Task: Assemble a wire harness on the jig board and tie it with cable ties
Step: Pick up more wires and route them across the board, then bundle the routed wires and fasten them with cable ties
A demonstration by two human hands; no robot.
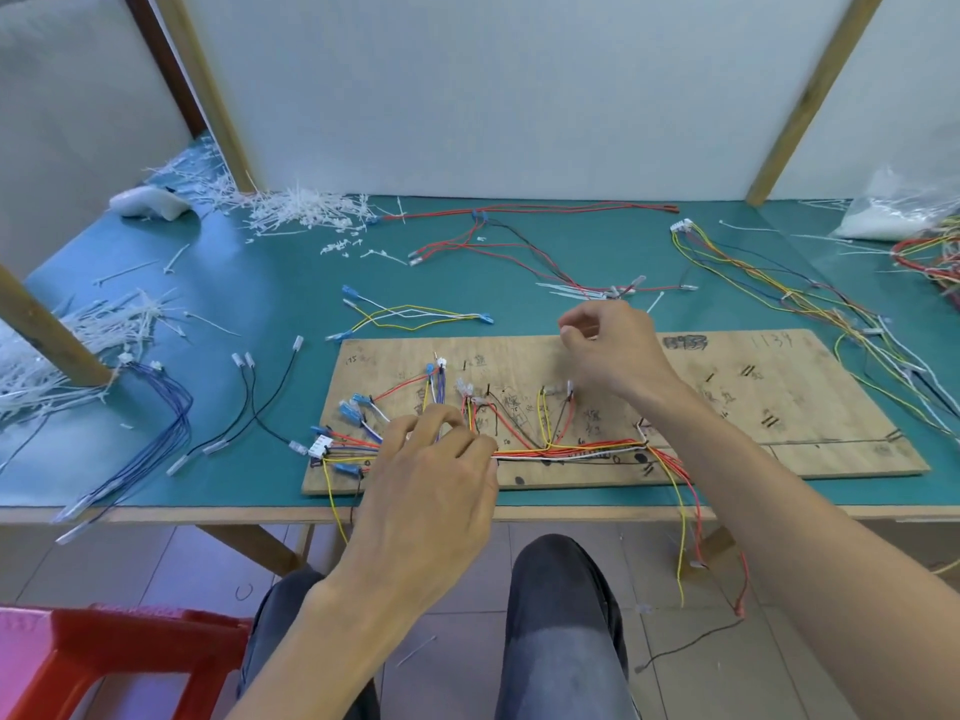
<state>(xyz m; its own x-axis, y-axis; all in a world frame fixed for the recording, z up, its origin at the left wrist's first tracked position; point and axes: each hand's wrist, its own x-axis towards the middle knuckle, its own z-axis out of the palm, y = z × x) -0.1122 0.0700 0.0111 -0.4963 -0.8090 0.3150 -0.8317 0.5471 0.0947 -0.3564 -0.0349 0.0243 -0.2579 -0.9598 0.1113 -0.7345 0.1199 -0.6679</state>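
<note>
L hand (436, 475) lay over the left part of the wire harness (571, 452), fingers curled down onto the trunk and prob. pinching it; the fingertips hid the exact contact. R hand (615, 356) was raised over the far edge of the jig board (779, 407), thumb and forefinger drawn together. Whether anything sat in that pinch, can't tell.

The harness was on the board's left half: trunk along the near edge, branches up to the pegs, white and blue connectors at the left end, red and yellow tails hanging off the front. Routing looked mostly done. No ties were visible on the trunk, so tying seemed still to do. The board's right half was bare.

The board rested on a green mat (260, 283) over a wooden table. Around it:
- loose red wire set (519, 236) at the back
- yellow/white leads (410, 317)
- blue wire bundle (166, 423) off the left
- multicolour harness (779, 288) to the right

Cable ties (301, 207) were heaped at the back left, w/ a few more just beyond the R hand. White panels (493, 85) in wood framing closed in the bench. A red stool (104, 662) stood on the tiled floor.
</note>
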